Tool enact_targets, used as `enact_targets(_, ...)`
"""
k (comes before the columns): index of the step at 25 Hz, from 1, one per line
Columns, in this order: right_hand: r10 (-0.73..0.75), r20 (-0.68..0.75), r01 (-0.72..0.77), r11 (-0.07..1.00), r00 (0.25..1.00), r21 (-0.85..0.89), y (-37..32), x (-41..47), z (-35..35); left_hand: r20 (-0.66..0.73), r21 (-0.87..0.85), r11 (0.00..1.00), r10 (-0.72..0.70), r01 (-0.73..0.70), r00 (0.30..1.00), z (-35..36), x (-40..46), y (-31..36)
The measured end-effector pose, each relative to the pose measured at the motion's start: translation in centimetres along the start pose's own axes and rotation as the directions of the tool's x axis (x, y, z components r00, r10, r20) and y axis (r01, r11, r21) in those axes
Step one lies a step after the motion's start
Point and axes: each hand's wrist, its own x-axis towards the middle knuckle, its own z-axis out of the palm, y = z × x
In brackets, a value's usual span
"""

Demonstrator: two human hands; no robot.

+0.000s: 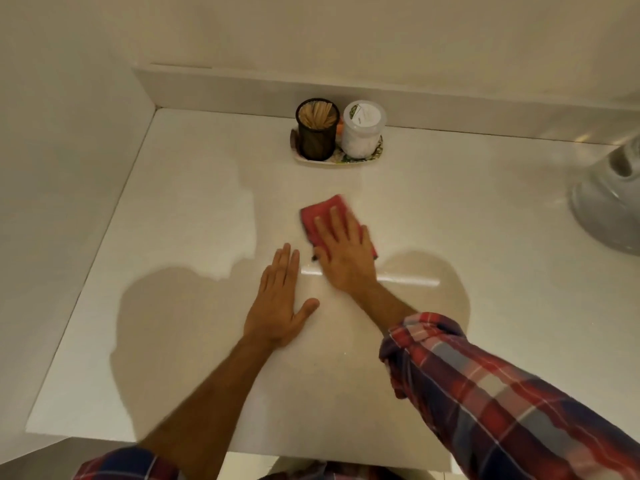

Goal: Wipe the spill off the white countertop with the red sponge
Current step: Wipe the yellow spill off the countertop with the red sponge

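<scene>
The red sponge (330, 220) is pressed flat at the white tabletop's (467, 209) centre under the right hand (343, 251), fingers (334, 220) extended, not curled; the left hand (277, 303), at seven o'clock, is laid open-palmed, seemingly for bracing.

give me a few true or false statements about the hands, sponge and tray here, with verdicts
1. The right hand lies flat on the sponge. True.
2. The left hand holds the sponge. False: it rests flat on the bare countertop.
3. The tray sits near the back wall. True.
4. The mesh cup is empty. False: it holds wooden sticks.
5. The jar lies on its side. False: it stands upright on the tray.
</scene>
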Motion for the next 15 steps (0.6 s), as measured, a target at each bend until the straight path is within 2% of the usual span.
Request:
enact_targets(3,-0.204,0.041,0.203,0.979,0.978,0.033,-3.4,-5.8,1.6,-0.039,-0.052,0.998,-0.019,0.016,0.999,-0.2,0.1,-0.1)
enact_targets(7,-0.264,0.067,0.264,0.964,0.962,0.015,-3.0,-15.3,2.8,0.034,0.051,0.998,-0.036,0.034,0.999,-0.5,-0.3,0.2)
enact_targets(12,-0.215,0.088,0.223,0.970,0.973,-0.095,4.6,-23.5,1.4,0.094,0.184,0.982,-0.047,0.029,0.994,-0.7,-0.3,0.5)
enact_targets(15,-0.084,0.072,0.091,0.990,0.994,-0.103,9.8,-25.6,0.1,0.093,0.180,0.983,-0.063,0.045,0.994,-0.7,-0.4,0.7)
